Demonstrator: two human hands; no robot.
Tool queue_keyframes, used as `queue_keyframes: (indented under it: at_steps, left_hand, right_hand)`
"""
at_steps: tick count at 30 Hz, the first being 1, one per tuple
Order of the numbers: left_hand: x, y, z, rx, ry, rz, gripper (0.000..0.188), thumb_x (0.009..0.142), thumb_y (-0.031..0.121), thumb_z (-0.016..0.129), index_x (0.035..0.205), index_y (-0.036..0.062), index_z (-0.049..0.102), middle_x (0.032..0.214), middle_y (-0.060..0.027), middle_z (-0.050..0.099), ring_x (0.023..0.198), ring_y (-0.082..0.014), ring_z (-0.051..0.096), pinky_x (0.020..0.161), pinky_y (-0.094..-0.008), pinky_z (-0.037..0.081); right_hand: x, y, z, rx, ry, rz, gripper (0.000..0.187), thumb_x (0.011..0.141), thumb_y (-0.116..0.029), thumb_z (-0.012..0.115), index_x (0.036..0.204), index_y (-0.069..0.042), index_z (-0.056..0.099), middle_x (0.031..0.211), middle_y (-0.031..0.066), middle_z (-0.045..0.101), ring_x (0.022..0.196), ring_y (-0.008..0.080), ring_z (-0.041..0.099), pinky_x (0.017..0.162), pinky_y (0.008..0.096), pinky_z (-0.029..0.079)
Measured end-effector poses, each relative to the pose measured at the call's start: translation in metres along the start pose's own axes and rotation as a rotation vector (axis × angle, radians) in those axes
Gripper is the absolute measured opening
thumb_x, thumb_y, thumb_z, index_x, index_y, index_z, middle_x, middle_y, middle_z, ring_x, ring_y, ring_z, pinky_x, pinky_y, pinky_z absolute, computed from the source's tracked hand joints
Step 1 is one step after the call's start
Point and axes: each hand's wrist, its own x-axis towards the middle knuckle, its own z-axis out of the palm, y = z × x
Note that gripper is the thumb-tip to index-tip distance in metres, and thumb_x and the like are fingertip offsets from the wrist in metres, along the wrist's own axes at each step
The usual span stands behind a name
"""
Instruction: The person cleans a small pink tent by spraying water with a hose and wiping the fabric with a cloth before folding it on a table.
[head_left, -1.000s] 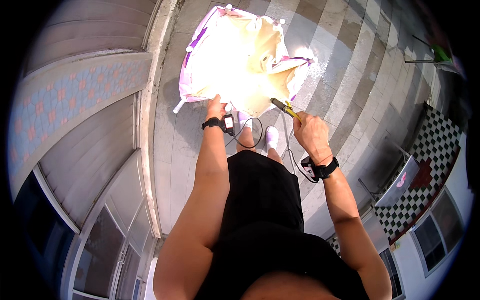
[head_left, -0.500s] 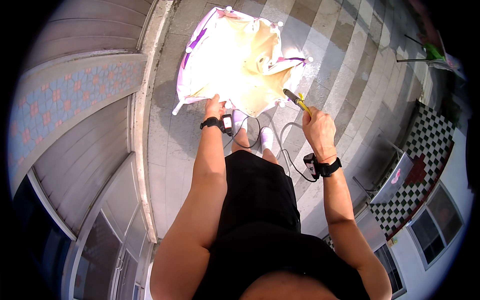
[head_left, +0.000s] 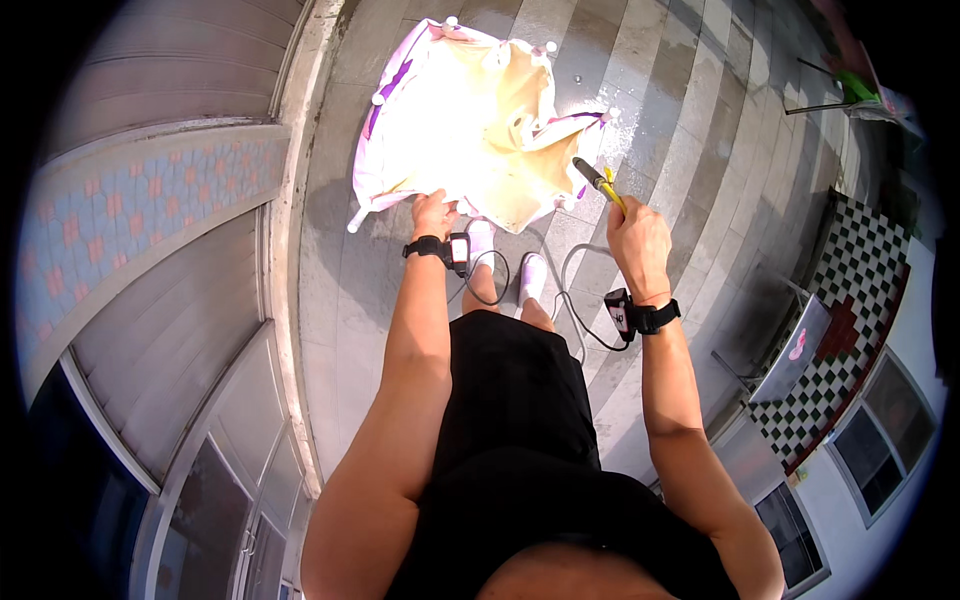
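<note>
A pink and purple fabric canopy (head_left: 470, 130) with white knobs along its edge, like a small umbrella, stands spread in front of my feet. Its pale inside is washed out by sunlight, and folds show on the right. My left hand (head_left: 434, 214) is closed on its near edge; some fingers are hidden by the cloth. In my right hand (head_left: 638, 240) is a yellow and black spray nozzle (head_left: 600, 183), its dark tip pointing up and left at the canopy's right edge. I cannot make out a water jet.
Striped paving (head_left: 690, 130) looks wet beyond the canopy. A grey hose (head_left: 567, 262) curves beside my shoes (head_left: 533, 276). Along the left runs a wall with a tiled band (head_left: 150, 210). A metal-legged board (head_left: 795, 350) stands at right by a checkered wall (head_left: 860, 290).
The nozzle has shifted slightly right and its tip has turned a little. The canopy's right edge sits slightly further left. My left hand keeps its hold on the near edge.
</note>
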Motion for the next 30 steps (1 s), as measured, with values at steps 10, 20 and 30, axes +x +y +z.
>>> queue_keyframes:
  at_steps: [10, 20, 30]
  left_hand:
    - [-0.03, 0.038, 0.062, 0.273, -0.164, 0.368, 0.023, 0.085, -0.004, 0.06, 0.108, -0.0009, 0.061, 0.1, -0.0101, 0.067, 0.091, -0.0201, 0.067, 0.075, -0.0323, 0.053]
    - [-0.055, 0.063, 0.173, 0.507, -0.342, 0.604, 0.027, 0.083, -0.008, 0.058, 0.109, -0.0062, 0.063, 0.103, -0.0112, 0.069, 0.091, -0.0169, 0.066, 0.082, -0.0291, 0.049]
    - [-0.07, 0.09, 0.304, 1.182, -0.133, 0.917, 0.023, 0.078, -0.002, 0.061, 0.101, -0.0051, 0.068, 0.083, -0.0076, 0.068, 0.07, -0.0119, 0.06, 0.064, -0.0284, 0.047]
  right_hand:
    - [0.023, 0.004, 0.002, 0.058, 0.111, 0.013, 0.023, 0.088, -0.024, 0.059, 0.08, -0.004, 0.067, 0.07, 0.0214, 0.066, 0.066, 0.0395, 0.066, 0.062, 0.0474, 0.054]
    - [0.066, 0.039, -0.012, 0.32, 0.03, 0.064, 0.024, 0.09, -0.026, 0.059, 0.095, -0.007, 0.07, 0.077, 0.0225, 0.067, 0.074, 0.0424, 0.066, 0.068, 0.05, 0.053]
    - [0.141, 0.124, -0.018, 0.501, 0.109, 0.115, 0.023, 0.09, -0.027, 0.057, 0.091, -0.006, 0.069, 0.076, 0.0212, 0.067, 0.073, 0.0399, 0.066, 0.068, 0.051, 0.052]
